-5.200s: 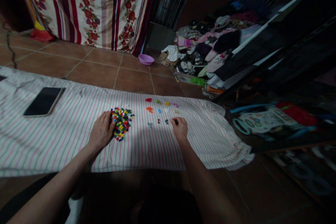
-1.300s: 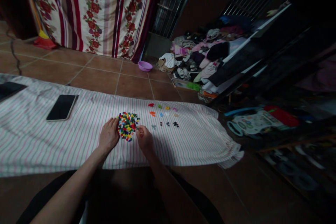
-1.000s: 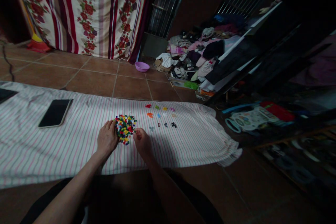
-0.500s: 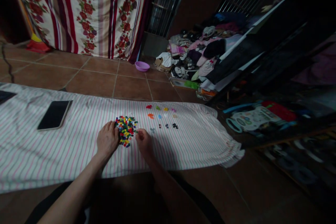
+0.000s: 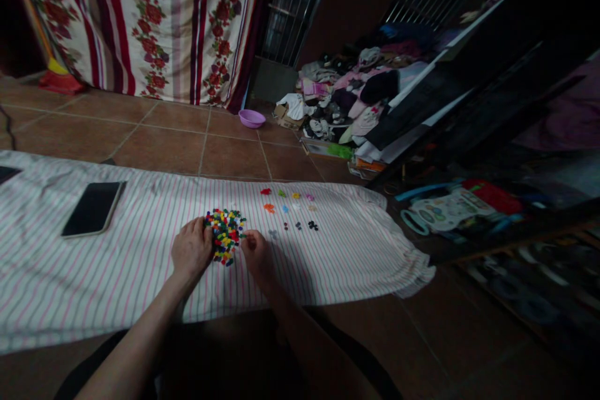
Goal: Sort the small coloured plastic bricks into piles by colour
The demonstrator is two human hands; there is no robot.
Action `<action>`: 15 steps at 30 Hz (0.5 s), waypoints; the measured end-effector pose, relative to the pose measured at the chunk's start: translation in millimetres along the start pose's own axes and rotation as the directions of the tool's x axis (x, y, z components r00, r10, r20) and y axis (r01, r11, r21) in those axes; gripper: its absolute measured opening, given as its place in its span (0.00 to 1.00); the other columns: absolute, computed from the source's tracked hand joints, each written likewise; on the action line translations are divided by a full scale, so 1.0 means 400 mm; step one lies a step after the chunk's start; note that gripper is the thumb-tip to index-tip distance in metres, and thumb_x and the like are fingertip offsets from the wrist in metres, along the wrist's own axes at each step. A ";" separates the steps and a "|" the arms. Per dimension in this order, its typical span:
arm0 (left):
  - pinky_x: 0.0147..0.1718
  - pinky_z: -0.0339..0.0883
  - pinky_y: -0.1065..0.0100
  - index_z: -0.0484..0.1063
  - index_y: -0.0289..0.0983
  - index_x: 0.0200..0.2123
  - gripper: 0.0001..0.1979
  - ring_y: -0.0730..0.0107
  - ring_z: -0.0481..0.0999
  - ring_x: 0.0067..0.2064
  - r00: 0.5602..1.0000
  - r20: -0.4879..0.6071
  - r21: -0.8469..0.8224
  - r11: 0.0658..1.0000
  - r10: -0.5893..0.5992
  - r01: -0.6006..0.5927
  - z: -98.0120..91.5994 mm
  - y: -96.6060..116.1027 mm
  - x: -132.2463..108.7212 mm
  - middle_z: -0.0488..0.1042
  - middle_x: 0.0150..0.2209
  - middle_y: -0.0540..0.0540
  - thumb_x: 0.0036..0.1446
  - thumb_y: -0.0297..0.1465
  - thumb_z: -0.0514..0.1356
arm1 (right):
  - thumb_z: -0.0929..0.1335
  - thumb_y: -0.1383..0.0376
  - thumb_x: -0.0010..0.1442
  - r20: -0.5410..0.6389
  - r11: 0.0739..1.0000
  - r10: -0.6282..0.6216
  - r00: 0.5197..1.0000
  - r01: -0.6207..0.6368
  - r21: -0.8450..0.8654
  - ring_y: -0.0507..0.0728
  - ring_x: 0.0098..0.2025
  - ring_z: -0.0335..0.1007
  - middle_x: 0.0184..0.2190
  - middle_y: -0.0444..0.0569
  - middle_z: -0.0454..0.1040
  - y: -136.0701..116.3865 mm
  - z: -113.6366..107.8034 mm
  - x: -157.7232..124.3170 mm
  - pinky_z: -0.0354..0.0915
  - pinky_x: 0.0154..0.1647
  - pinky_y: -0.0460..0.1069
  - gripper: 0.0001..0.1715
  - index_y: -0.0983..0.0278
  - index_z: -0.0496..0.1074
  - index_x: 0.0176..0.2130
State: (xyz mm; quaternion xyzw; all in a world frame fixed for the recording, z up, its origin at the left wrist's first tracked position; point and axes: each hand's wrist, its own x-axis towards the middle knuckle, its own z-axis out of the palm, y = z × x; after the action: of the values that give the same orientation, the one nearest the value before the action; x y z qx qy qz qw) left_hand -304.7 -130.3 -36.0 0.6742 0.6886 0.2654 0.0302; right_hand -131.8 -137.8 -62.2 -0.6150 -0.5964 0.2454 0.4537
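Observation:
A pile of small, bright plastic pieces (image 5: 225,231) in many colours lies on a striped cloth (image 5: 154,262). My left hand (image 5: 191,245) rests palm down against the pile's left edge, fingers stretched out and holding nothing that shows. At the right edge, my right hand (image 5: 255,249) is closed in a pinch, with a small dark green piece (image 5: 242,235) at its fingertips. Right of the pile sit little colour groups, among them red pieces (image 5: 265,191), orange pieces (image 5: 269,207), yellow pieces (image 5: 295,195), grey pieces (image 5: 272,234) and black pieces (image 5: 313,225).
A phone (image 5: 92,209) lies on the cloth to the left, and part of another dark object (image 5: 7,174) shows at the frame edge. Beyond, a purple basin (image 5: 252,119) stands on the tiled floor near heaped clothes (image 5: 347,90). A dark shelf frame runs along the right.
Both hands keep nearly the same places at the pile. The view has shifted slightly; no piece has visibly been moved between groups.

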 end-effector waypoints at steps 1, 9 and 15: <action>0.47 0.67 0.59 0.70 0.37 0.48 0.18 0.57 0.74 0.49 1.000 0.004 0.003 1.000 -0.008 0.008 -0.002 0.002 0.001 0.75 0.49 0.38 0.62 0.33 0.46 | 0.63 0.63 0.56 -0.007 1.000 0.001 1.000 -0.001 -0.007 0.55 0.30 0.74 0.29 0.46 0.77 0.000 0.002 0.002 0.69 0.34 0.48 0.12 0.62 0.73 0.38; 0.43 0.66 0.62 0.69 0.36 0.47 0.18 0.60 0.75 0.48 0.994 0.072 0.054 0.995 -0.085 0.082 -0.031 0.015 0.010 0.77 0.45 0.41 0.65 0.35 0.43 | 0.63 0.63 0.56 -0.026 1.000 -0.011 1.000 0.011 -0.006 0.55 0.31 0.73 0.30 0.47 0.77 0.017 0.012 0.017 0.70 0.34 0.48 0.12 0.62 0.74 0.37; 0.43 0.66 0.61 0.70 0.36 0.46 0.18 0.59 0.75 0.48 0.988 0.110 0.060 0.993 -0.107 0.101 -0.042 0.023 0.015 0.77 0.44 0.40 0.64 0.34 0.44 | 0.64 0.62 0.55 -0.020 0.999 0.016 1.000 -0.015 0.039 0.56 0.31 0.75 0.30 0.47 0.78 0.028 0.007 0.029 0.71 0.35 0.49 0.13 0.63 0.75 0.38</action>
State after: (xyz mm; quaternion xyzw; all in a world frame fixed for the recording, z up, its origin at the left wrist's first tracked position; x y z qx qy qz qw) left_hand -303.6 -130.6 -16.3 0.6520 0.7268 0.2063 0.0645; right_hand -126.7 -124.6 -70.3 -0.6131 -0.5821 0.2544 0.4697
